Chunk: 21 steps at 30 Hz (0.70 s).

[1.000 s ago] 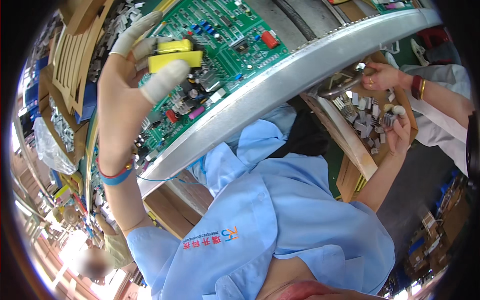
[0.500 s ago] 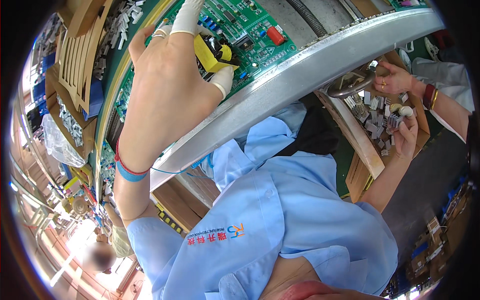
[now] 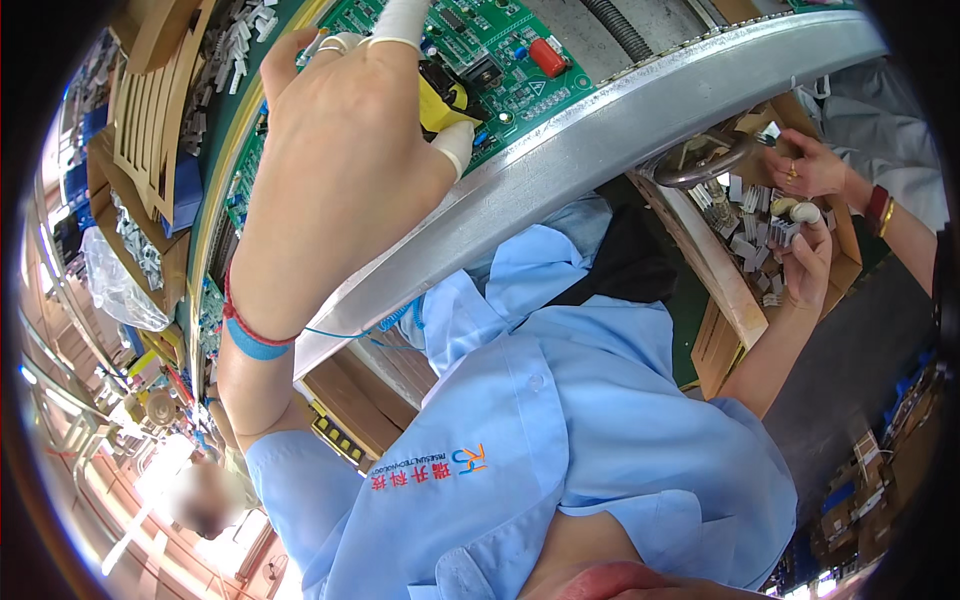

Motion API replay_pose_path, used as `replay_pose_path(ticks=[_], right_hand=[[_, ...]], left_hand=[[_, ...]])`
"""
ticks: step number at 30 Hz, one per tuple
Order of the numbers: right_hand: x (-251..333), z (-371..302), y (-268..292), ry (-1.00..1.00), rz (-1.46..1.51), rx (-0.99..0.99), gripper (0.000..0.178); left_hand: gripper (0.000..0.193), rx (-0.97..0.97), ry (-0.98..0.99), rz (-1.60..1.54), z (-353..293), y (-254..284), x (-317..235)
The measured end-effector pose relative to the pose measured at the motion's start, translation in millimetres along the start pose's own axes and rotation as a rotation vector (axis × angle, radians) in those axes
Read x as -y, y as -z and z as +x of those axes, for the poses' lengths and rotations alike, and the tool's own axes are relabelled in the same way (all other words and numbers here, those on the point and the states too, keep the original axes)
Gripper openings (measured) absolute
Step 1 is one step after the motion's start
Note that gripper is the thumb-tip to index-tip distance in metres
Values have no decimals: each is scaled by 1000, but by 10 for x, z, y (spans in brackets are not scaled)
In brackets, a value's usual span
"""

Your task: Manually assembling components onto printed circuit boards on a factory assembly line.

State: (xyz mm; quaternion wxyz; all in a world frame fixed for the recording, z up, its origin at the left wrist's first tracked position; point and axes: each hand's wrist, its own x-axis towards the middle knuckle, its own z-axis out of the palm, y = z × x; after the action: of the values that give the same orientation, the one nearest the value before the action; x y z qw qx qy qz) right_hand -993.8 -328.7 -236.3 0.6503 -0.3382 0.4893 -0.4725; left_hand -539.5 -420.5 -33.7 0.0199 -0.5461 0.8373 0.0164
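My left hand (image 3: 350, 150) reaches over a green circuit board (image 3: 515, 100), its thumb and long finger apart and covered in white finger cots. The thumb lies against the lower edge of a yellow-wrapped transformer (image 3: 432, 108), which the hand partly hides. The long fingertip runs out of the picture at the top. At the right, my right hand (image 3: 808, 268) holds a small grey finned heat sink (image 3: 783, 232) between cot-covered fingertips, above a cardboard box (image 3: 848, 250) of similar metal parts. A red capacitor (image 3: 547, 58) stands on the board.
A silver metal rail (image 3: 600, 135) runs between the board and my body. Another person's hand (image 3: 815, 168) reaches over the box beside a metal ring (image 3: 705, 165). Boxes of metal parts (image 3: 140, 240) stand at the left. A blue cord (image 3: 360, 345) leads from my left wristband (image 3: 255, 342).
My left hand has shifted slightly to the right and covers more of the transformer. My right hand keeps the heat sink. The other person's hand has moved a little down and right.
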Motion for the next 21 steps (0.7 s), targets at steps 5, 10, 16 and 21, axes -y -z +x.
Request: replay_pose_path(ticks=[5, 10, 16, 21], right_hand=[[77, 13, -133, 27, 17, 30, 39], [100, 78, -184, 49, 1, 49, 39], [226, -19, -188, 80, 12, 25, 45], [442, 106, -447, 163, -9, 121, 43]], left_hand=[[28, 11, -26, -42, 11, 41, -2], [66, 714, 446, 99, 393, 408, -335], [54, -347, 9, -406, -285, 217, 231], [27, -930, -685, -1325, -1522, 702, 578]])
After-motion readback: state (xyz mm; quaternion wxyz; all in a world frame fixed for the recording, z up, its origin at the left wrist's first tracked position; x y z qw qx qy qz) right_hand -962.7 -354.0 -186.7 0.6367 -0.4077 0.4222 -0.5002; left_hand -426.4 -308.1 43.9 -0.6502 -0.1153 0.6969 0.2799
